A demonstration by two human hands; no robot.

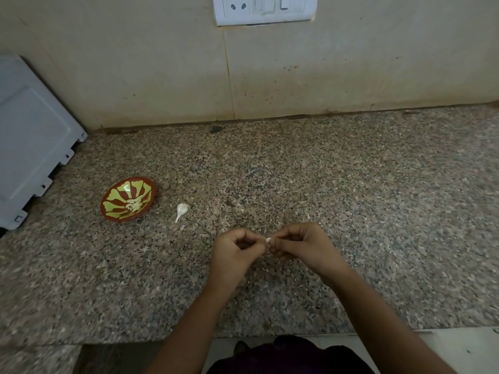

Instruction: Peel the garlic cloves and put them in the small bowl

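Note:
My left hand (234, 252) and my right hand (302, 245) meet above the granite counter, fingers curled, both pinching one small garlic clove (268, 240); only its white tip shows between the fingertips. A small red bowl with a yellow-green pattern (110, 201) sits tilted at the left, with several peeled cloves (134, 205) inside. One unpeeled white garlic clove (181, 210) with a thin tail lies on the counter just right of the bowl.
A grey-white appliance (32, 141) stands at the far left against the wall. A tiled wall with a switch and socket plate (264, 8) rises behind the speckled counter (351, 184). The counter's front edge (270, 334) runs below my forearms. Small skin scraps (230, 203) lie near the middle.

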